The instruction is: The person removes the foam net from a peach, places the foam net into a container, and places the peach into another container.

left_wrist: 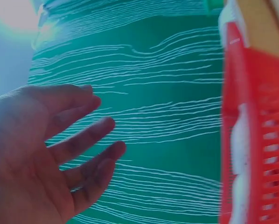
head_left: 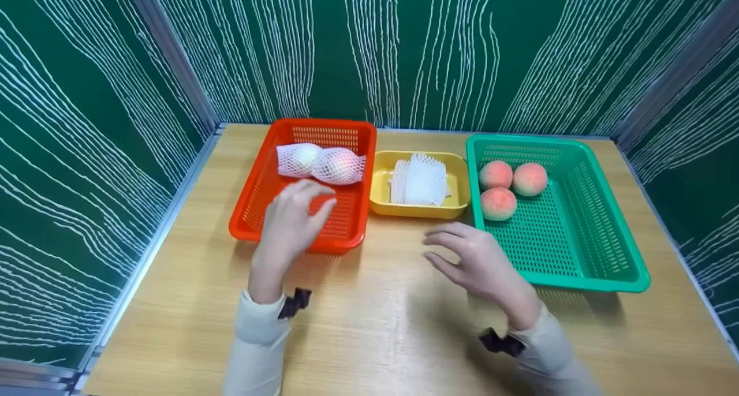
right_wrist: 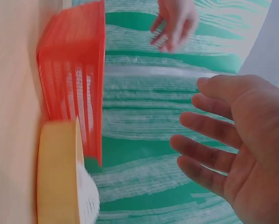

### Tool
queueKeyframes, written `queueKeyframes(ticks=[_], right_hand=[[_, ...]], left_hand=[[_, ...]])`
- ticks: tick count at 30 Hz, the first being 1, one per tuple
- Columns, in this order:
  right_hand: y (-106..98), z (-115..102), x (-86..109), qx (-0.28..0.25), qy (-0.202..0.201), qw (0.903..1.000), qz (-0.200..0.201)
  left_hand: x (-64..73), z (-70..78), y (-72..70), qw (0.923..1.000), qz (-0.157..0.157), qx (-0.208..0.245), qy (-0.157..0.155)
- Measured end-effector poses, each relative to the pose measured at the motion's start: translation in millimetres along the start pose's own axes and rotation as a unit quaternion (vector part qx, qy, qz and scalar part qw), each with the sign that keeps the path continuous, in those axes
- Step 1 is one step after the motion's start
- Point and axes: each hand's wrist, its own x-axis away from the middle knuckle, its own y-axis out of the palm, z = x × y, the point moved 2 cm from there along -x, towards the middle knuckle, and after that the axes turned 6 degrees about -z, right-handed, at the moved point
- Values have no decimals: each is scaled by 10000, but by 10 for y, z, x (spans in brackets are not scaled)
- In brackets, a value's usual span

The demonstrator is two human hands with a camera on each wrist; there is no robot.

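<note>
My left hand (head_left: 294, 217) hovers over the near part of the red basket (head_left: 248, 211), its fingers loosely bent and holding nothing. Two peaches in white foam net sleeves (head_left: 340, 166) lie side by side at the far end of that basket. Above the table, just left of the green basket (head_left: 629, 257), is my right hand (head_left: 476, 260), fingers relaxed and apart. Three bare peaches (head_left: 498, 204) sit together at the left of the green basket. Both palms look bare in the wrist views, where the left hand (left_wrist: 51, 154) and right hand (right_wrist: 237, 140) touch nothing.
Between the two baskets stands a small yellow tray (head_left: 413, 211) with white foam net sleeves (head_left: 426, 179) in it. All three containers are on a wooden table (head_left: 375, 327). Green panels (head_left: 335, 55) with white wavy lines enclose the back and sides.
</note>
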Motion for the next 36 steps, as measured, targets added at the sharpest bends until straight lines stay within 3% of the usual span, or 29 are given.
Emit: queueKeyframes(ticks=[6, 13, 20, 28, 33, 36], right_hand=[[341, -52, -311, -320, -5, 9970, -701], [726, -7, -539, -144, -39, 9902, -1392], [1004, 10, -569, 177, -329, 9889, -1436], [1061, 5, -706, 464, -656, 9893, -1219], [1064, -14, -750, 454, -919, 9874, -1202], [1082, -32, -755, 342, -1025, 9867, -1214]], left_hand=[[-242, 40, -176, 9973, -587, -206, -384], [-681, 12, -165, 9846, -1564, -320, -712], [-1127, -17, -79, 9657, -2485, -355, -666], [-1579, -260, 36, 9355, -3371, -381, -993], [-1727, -446, 146, 9202, -3670, -253, -1342], [-1755, -574, 202, 9153, -3700, -226, -1574]])
